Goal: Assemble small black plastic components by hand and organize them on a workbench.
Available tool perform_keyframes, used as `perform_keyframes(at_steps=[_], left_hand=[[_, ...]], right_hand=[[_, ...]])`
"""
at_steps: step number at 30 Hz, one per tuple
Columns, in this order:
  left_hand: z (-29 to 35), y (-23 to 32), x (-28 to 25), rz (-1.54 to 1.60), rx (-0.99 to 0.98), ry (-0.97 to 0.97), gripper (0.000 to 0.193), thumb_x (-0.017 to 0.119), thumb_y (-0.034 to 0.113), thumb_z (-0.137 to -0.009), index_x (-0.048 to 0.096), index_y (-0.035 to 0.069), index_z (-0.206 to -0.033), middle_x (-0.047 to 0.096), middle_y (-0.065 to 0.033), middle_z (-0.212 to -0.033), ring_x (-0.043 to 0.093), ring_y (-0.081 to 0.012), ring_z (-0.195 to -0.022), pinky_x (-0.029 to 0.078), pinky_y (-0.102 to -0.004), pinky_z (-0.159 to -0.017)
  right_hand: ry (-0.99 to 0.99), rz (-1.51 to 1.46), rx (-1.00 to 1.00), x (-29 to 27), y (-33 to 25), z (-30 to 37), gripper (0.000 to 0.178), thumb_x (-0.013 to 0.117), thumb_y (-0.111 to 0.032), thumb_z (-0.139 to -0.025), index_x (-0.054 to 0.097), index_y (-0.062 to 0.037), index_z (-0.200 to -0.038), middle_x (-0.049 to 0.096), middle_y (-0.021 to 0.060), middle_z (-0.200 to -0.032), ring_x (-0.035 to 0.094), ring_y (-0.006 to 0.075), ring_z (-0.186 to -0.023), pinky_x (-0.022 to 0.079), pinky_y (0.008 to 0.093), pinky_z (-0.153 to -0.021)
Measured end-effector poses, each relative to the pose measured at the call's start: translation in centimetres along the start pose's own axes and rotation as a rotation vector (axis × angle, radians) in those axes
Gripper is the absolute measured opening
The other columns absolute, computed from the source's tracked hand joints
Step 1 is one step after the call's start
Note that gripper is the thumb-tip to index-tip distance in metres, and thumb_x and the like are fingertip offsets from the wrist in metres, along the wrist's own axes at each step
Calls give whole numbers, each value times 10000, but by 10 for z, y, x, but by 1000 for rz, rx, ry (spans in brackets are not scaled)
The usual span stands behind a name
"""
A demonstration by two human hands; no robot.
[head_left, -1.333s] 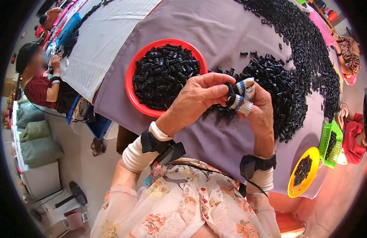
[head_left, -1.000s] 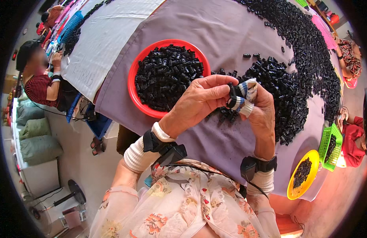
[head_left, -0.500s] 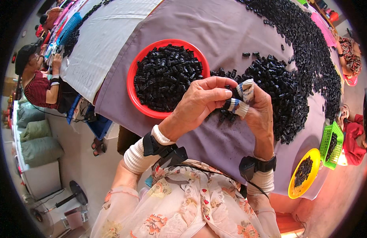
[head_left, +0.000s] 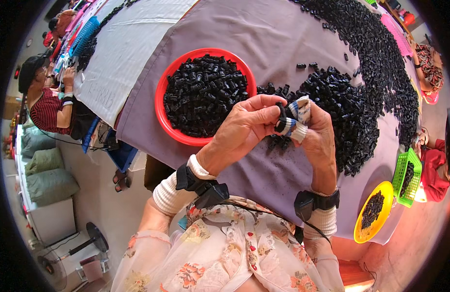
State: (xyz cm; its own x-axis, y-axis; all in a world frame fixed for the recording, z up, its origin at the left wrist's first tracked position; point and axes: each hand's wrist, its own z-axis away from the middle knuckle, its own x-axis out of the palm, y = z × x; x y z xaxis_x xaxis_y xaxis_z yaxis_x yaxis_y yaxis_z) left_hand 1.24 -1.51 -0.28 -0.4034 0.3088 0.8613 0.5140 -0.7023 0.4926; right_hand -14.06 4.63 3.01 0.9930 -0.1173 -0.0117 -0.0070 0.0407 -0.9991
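Observation:
Held in front of me, over the near side of the table, my left hand (head_left: 243, 122) pinches a small black plastic piece (head_left: 282, 110) between thumb and forefinger. My right hand (head_left: 321, 136) meets it from the other side. Striped cloth covers (head_left: 299, 111) wrap the right thumb and forefinger, which close on the same piece; its far part is hidden by them. Just beyond the hands lies a heap of similar black pieces (head_left: 332, 97). A red round basin (head_left: 161, 114) full of such pieces stands left of my hands.
A purple-grey cloth (head_left: 225, 29) covers the table. More black pieces (head_left: 380, 63) spread along the far right. A yellow plate (head_left: 359, 234) and a green basket (head_left: 413, 158) hold some at the right edge. One co-worker (head_left: 52, 109) sits at the left; others sit at the right.
The black piece now shows more plainly, upright between the fingertips. The right fingertips have shifted slightly, and both hands stay in nearly the same place.

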Motion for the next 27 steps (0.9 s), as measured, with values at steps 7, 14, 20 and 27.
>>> perform_keyframes(at_steps=[7,14,20,27], left_hand=[[1,3,3,-16,-11,-28,230,525,84,-869,547,2,-1083,617,-84,-932,603,-146,-826,498,-294,-760],[2,3,7,-67,-20,19,235,523,80,-868,551,-10,-1083,618,-104,-965,604,-151,-852,498,-292,-776],[2,4,7,-81,-25,23,240,525,78,-867,548,-15,-1087,616,-107,-984,603,-155,-869,496,-297,-789],[0,3,6,-96,-33,25,240,528,77,-865,551,-19,-1083,611,-110,-996,600,-163,-882,497,-302,-789]], right_hand=[[-82,49,107,-3,-11,-1,264,729,-126,-687,595,-35,-895,543,-68,-725,448,12,-645,380,181,-572],[-172,134,93,-8,-6,-5,269,726,-162,-675,572,-24,-846,501,-69,-692,418,25,-633,369,202,-550],[-176,211,87,-9,-4,-6,269,719,-185,-672,564,-27,-824,498,-56,-673,416,35,-622,369,211,-542],[-200,202,74,-10,3,-6,267,717,-197,-678,561,-28,-815,494,-48,-652,412,43,-604,371,225,-525]])
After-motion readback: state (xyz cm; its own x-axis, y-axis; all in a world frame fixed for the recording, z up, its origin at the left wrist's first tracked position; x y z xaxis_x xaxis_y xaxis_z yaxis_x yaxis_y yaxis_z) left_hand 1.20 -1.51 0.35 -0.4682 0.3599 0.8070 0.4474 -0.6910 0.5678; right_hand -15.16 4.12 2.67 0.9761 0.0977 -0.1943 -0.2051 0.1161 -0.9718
